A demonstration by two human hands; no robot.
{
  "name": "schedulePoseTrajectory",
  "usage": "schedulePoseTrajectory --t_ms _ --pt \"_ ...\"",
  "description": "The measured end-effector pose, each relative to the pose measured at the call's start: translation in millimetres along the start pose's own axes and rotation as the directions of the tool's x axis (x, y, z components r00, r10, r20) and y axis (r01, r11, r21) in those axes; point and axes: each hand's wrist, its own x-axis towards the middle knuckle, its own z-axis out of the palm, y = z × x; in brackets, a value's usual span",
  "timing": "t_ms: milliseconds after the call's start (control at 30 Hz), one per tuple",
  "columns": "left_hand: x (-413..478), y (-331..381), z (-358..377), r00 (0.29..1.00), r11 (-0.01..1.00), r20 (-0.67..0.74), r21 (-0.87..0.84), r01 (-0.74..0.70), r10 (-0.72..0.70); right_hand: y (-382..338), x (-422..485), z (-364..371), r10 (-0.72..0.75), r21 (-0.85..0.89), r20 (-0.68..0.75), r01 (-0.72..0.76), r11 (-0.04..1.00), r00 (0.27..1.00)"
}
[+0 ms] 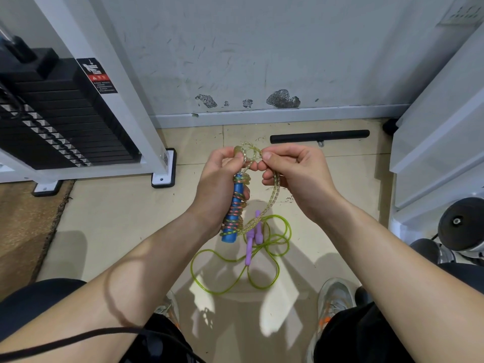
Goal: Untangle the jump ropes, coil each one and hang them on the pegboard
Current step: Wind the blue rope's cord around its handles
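Observation:
My left hand [218,184] grips the blue handles [234,210] of a jump rope, with its speckled yellowish cord [271,200] wound in several turns around them. Its thumb and forefinger also pinch a small loop of that cord [250,153] at the top. My right hand [293,171] pinches the same loop from the right, and a doubled length of cord hangs down below it. A second jump rope lies on the floor below my hands, with a green cord [227,268] in loose loops and purple handles [252,238]. No pegboard is in view.
A black weight stack [60,119] in a white frame [125,82] stands at the left, on a brown mat [23,226]. A black bar [319,136] lies by the grey wall. White shelving [442,132] and dumbbells [462,226] fill the right. My shoes [335,299] stand on the tiled floor.

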Motion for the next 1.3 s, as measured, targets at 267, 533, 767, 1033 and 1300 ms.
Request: schedulePoseTrajectory --t_ms 267,533,767,1033,1300 --pt "1.8 -2.8 -1.2 0.999 0.998 -0.013 0.046 -0.030 0.031 -3.3 -0.6 -0.5 0.012 -0.098 -0.034 -0.015 0.995 0.999" --pt "1.9 -9.1 -0.2 0.998 0.997 -0.019 0.060 -0.051 0.053 -3.4 -2.1 3.6 -0.073 -0.297 -0.123 0.034 0.954 0.990" --pt "2.1 -12.4 0.6 0.993 0.981 -0.055 0.171 -0.094 0.105 -5.1 -1.8 3.7 -0.139 -0.524 -0.103 0.065 0.849 0.985" --pt "-0.3 -12.9 4.5 0.990 0.977 -0.081 0.186 -0.103 0.119 -0.2 -3.9 9.5 -0.217 -0.638 -0.200 0.041 0.769 0.955" --pt "-2.3 -13.1 3.6 0.981 0.956 -0.062 0.244 -0.164 0.184 4.0 -3.5 12.0 -0.213 -0.566 -0.250 0.036 0.824 0.945"
